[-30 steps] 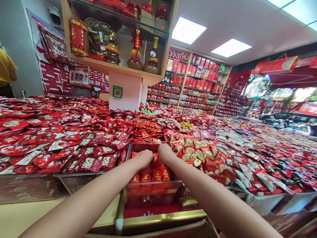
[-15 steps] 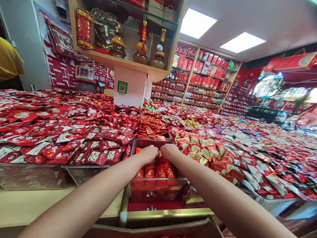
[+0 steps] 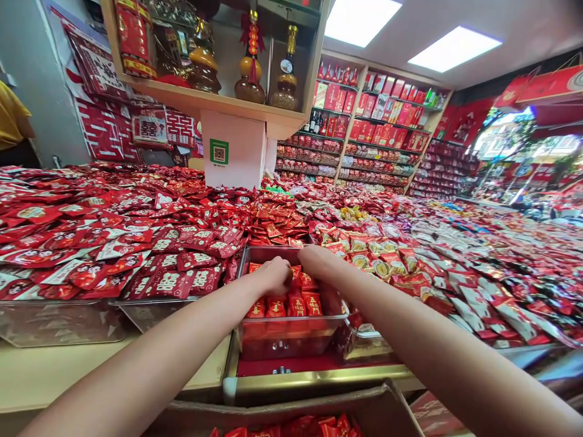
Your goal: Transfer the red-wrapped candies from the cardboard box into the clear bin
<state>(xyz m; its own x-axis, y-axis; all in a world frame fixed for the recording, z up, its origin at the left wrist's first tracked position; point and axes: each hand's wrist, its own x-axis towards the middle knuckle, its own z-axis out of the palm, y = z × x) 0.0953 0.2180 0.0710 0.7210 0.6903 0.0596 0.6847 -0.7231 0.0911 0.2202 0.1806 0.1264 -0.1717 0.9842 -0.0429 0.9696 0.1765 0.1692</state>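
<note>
Left grip [image 3: 276,274]: fingers curled over the red packets [image 3: 297,305]; whether any is held cannot be determined. Right grip [image 3: 315,261]: bent, fingertips hidden, closure undetermined. Packets lie beneath and nearer than the left grip, their rows presumably contained by the clear bin's walls [image 3: 291,331].

Left of your left grip [image 3: 274,276]: maroon pouches [image 3: 169,282] with white print, heaped. Beyond and above it, before you: one wooden cabinet [image 3: 218,104] with gourd-shaped bottles [image 3: 249,92]; beneath, one white panel [image 3: 234,130] bearing a green-bordered QR sign [image 3: 219,152]. Far left: one person [image 3: 11,118] in yellow. Beyond your right grip [image 3: 314,260]: wall shelves [image 3: 351,124], red boxes [image 3: 364,131]; overhead, two lit ceiling panels [image 3: 362,21].
</note>
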